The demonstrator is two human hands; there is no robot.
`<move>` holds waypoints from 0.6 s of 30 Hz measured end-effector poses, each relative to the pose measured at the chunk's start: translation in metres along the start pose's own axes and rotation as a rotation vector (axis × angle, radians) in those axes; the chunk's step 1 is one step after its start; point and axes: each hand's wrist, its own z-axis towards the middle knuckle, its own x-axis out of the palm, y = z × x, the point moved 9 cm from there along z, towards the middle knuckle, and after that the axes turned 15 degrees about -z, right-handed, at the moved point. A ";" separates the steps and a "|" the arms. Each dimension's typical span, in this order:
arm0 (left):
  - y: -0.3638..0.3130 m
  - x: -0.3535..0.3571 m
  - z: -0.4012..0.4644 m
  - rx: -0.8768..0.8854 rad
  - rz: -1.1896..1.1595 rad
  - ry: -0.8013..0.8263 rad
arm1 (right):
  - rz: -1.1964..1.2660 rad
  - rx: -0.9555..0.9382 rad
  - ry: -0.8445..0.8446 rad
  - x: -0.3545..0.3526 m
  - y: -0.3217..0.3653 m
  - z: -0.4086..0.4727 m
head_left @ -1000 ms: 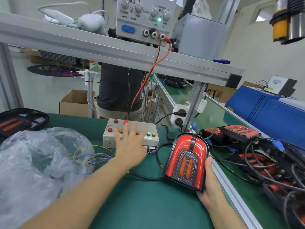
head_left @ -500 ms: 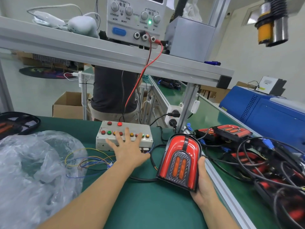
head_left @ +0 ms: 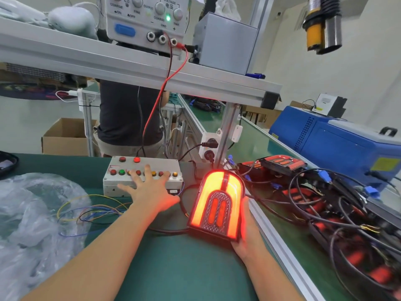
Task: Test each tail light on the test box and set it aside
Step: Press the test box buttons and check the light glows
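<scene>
head view | left hand [head_left: 149, 192] flat, fingers spread on test box [head_left: 142, 177] buttons at table's far edge | right hand [head_left: 245, 237] grasps lit tail light [head_left: 218, 203] upright near right edge | advise: press one button at a time, confirm each segment

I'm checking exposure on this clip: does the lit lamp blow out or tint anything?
Head view: the arch-shaped red tail light glows near-white in its outer band, casting red onto the left hand and right hand; the tangled black cable pile at right looks smeared; wide-angle bending shows along the aluminium shelf beam.
</scene>
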 end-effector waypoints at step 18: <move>0.001 -0.002 0.001 -0.032 -0.014 0.033 | -0.015 0.027 -0.005 0.003 0.000 -0.006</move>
